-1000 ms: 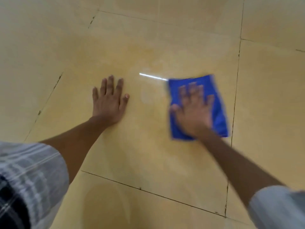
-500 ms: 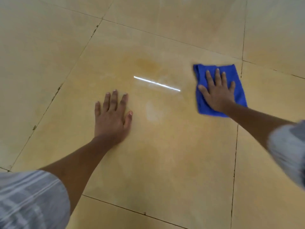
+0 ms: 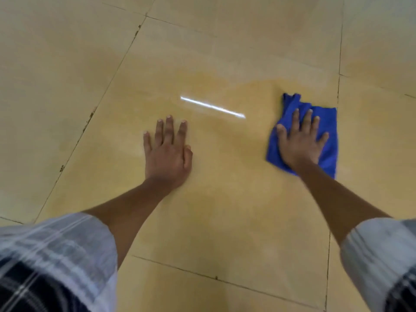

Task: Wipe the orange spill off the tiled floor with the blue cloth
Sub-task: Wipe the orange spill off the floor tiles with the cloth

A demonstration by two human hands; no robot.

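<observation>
A blue cloth (image 3: 327, 131) lies on the tiled floor (image 3: 225, 210) near the right edge of the big middle tile, its far left corner bunched up. My right hand (image 3: 300, 143) presses flat on the cloth, fingers spread. My left hand (image 3: 167, 152) rests flat on the bare tile to the left, holding nothing. A faint orange film (image 3: 213, 81) stains the tile beyond both hands, with a darker wavy edge at its far side.
Dark grout lines (image 3: 337, 91) border the tile, one just right of the cloth. A bright streak of reflected light (image 3: 212, 106) lies between the hands. My checked sleeves fill the bottom corners.
My right hand has swept the cloth away to the far right and then back toward me along the right grout line. The cloth's far corner has bunched. My left hand stays planted.
</observation>
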